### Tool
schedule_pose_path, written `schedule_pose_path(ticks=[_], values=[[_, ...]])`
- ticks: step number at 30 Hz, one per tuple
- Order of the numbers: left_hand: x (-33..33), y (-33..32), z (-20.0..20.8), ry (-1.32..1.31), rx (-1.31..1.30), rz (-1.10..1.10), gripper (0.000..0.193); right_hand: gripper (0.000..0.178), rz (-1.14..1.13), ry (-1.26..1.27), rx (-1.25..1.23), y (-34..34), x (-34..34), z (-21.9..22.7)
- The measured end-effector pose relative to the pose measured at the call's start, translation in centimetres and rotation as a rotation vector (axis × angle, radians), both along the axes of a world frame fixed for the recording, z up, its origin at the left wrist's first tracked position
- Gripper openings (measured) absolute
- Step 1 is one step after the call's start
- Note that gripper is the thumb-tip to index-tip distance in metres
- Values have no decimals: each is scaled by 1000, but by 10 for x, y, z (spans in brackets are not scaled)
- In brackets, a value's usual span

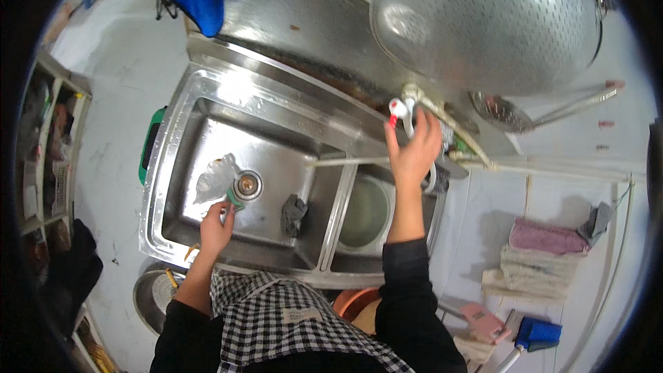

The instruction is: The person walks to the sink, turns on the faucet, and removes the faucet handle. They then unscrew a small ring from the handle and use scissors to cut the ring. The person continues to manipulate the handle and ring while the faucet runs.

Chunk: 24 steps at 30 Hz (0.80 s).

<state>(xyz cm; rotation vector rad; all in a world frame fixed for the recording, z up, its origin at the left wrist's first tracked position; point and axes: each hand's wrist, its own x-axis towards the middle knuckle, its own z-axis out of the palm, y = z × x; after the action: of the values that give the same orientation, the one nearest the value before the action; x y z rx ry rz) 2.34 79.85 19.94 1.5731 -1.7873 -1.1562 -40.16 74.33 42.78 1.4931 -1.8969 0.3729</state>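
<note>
Over the left basin of the steel sink [176, 166], my left hand [217, 229] is closed, its fingertips pinching a small green scouring pad [235, 200]. Crumpled clear plastic [216, 178] lies just beyond those fingers, beside the drain [247, 185]. To the right on the basin floor rests a bunched dark grey cloth [293, 215]. My right hand [416, 153] reaches up to the white tap [409, 112] with fingers apart. Its thumb is close to the red lever [393, 121]; whether it touches cannot be told.
A round container of cloudy water [364, 213] fills much of the right basin. A pale hose [349, 161] crosses the divider. Beyond the sink stand a large perforated steel colander [483, 21] and a skimmer [510, 112]. Towels [539, 262] hang at right; a metal bowl [148, 297] sits near-left.
</note>
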Motion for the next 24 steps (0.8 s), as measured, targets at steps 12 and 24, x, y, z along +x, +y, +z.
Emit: schedule_pose_path(ticks=[12,24], values=[[-7,-3,10,34,102,-45,26,32,286,-365,428,-36,-58,45],[8,13,-7,40,91,28,25,45,10,-728,489,-52,-64,50]])
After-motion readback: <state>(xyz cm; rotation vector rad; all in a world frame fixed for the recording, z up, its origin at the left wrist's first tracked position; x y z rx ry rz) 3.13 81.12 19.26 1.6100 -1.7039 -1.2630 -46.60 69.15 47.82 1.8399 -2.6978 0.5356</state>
